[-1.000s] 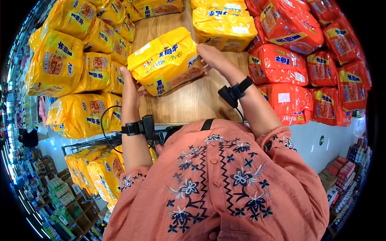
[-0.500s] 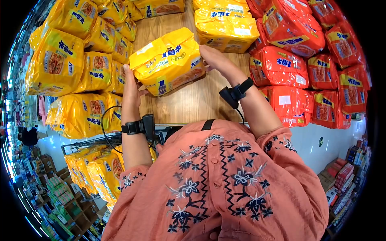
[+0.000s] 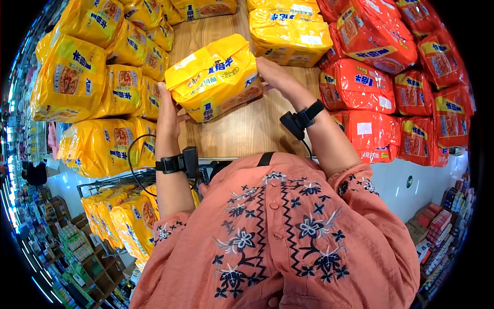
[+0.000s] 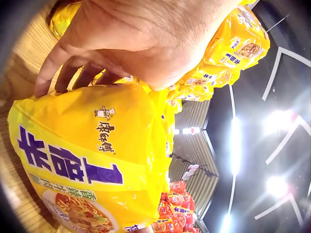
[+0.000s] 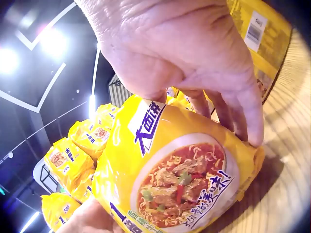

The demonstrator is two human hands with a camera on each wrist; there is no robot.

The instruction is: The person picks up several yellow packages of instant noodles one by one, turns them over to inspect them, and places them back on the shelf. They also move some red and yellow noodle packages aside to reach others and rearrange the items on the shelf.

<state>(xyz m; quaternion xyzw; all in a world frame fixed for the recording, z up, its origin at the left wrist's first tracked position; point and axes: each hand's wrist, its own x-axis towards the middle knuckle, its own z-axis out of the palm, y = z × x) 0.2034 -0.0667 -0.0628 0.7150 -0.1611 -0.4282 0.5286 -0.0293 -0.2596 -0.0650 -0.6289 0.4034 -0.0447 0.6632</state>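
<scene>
A yellow multipack of instant noodles (image 3: 213,77) is held between my two hands, tilted a little over the wooden tabletop. My left hand (image 3: 169,110) grips its left end, thumb up along the side and fingers reaching under. At the right end my right hand (image 3: 278,77) holds on, its fingers bent round the far edge. In the left wrist view, the left hand (image 4: 131,43) spans the pack's end (image 4: 97,150). The right wrist view has the right hand (image 5: 189,53) over the other end, beside a printed noodle bowl (image 5: 182,182).
Yellow noodle packs (image 3: 72,77) are stacked along the left side, and more yellow packs (image 3: 290,38) stand at the back. Stacked red packs (image 3: 360,85) line the right. Yellow packs (image 3: 134,221) sit lower at the left, below the wooden tabletop (image 3: 236,134). Store shelves (image 3: 77,242) lie beyond.
The pack and both hands have shifted very slightly right in the view since a second ago. Both hands keep the same hold, and the stacks are unchanged.
</scene>
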